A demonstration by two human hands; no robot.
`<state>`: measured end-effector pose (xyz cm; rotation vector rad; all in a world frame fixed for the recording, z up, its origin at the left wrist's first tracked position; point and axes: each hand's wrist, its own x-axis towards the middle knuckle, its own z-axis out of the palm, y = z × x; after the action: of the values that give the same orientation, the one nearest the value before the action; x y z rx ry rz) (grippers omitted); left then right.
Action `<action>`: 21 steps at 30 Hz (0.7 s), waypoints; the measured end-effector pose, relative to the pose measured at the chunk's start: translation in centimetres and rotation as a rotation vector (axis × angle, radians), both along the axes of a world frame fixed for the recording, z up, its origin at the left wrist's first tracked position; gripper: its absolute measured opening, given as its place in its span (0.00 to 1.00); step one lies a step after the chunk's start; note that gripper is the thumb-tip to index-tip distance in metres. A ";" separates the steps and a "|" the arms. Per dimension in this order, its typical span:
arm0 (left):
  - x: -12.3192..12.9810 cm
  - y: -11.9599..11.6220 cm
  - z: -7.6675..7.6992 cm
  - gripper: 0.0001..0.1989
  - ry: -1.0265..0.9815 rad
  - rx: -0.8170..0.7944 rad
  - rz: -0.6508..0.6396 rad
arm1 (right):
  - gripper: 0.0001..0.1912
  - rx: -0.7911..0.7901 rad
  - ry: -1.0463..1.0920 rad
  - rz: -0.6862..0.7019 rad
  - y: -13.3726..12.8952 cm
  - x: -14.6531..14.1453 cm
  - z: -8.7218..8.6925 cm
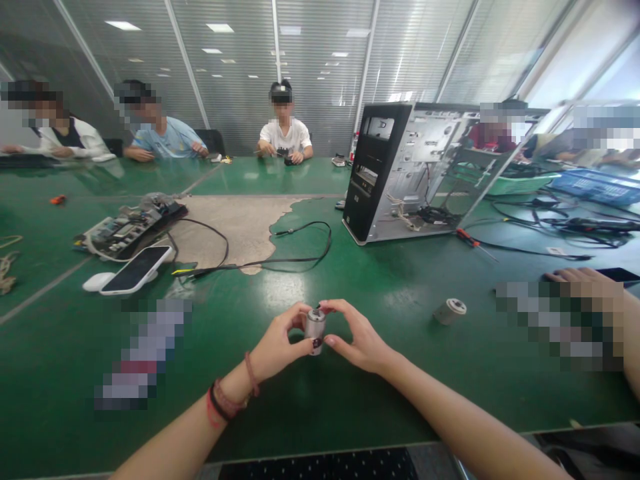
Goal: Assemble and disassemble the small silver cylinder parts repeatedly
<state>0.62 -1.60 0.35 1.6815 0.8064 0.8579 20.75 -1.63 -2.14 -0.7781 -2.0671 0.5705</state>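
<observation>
Steadily support the small silver metal cylinder upright with the left hand, its fingers clamped around the left side and thumb low at the front. Work at the upper rim with the right hand, index finger by a small dark piece on top and thumb apart from it, just beside the wall; cannot tell whether actually pinching anything. Cannot tell either, at the base, between resting on the glossy green tabletop and hanging just above; best braced against it for firmness. Press lightly along the axis, not sideways, to avoid tilting or slipping on smooth metal. Leave the similar silver cylinder, well apart to the right, undisturbed by the forearm.
</observation>
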 end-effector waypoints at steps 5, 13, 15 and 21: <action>-0.1 0.4 -0.5 0.17 -0.095 -0.154 -0.008 | 0.25 -0.098 0.061 0.027 -0.3 -0.3 0.2; 0.3 0.5 -0.3 0.18 -0.381 -0.436 -0.043 | 0.26 -0.194 0.107 0.062 -0.2 -0.6 0.1; 0.4 0.4 -0.1 0.18 -0.441 -0.498 -0.051 | 0.26 -0.206 0.120 0.060 -0.1 -0.7 0.0; 0.3 0.6 -0.4 0.18 -0.539 -0.570 0.005 | 0.24 -0.244 0.145 0.040 -0.1 -0.6 0.0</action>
<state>0.94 -1.05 -0.05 0.8903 0.5992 0.9191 20.12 -1.72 -2.15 -0.8103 -1.9055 0.8870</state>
